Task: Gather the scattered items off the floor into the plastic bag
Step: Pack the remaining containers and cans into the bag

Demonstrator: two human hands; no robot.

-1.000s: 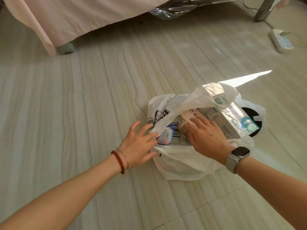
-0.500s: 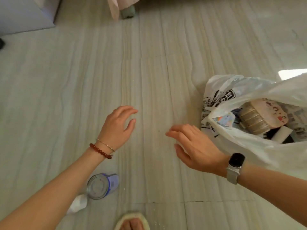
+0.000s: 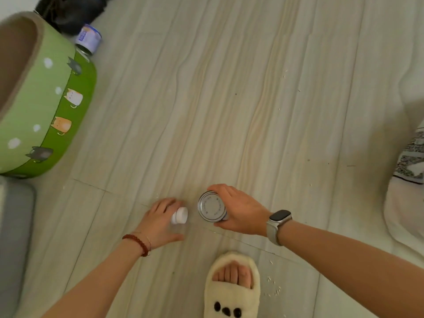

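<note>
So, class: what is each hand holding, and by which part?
Left hand: small white-capped bottle, gripped around its body. Right hand: metal can, gripped around its side wall.

Two cans, one white-capped bottle, two hands, one slipper, one green cat bed

The left hand hides most of the white-capped bottle (body perhaps clear); right of it, the plastic bag is edge-cropped.
</note>
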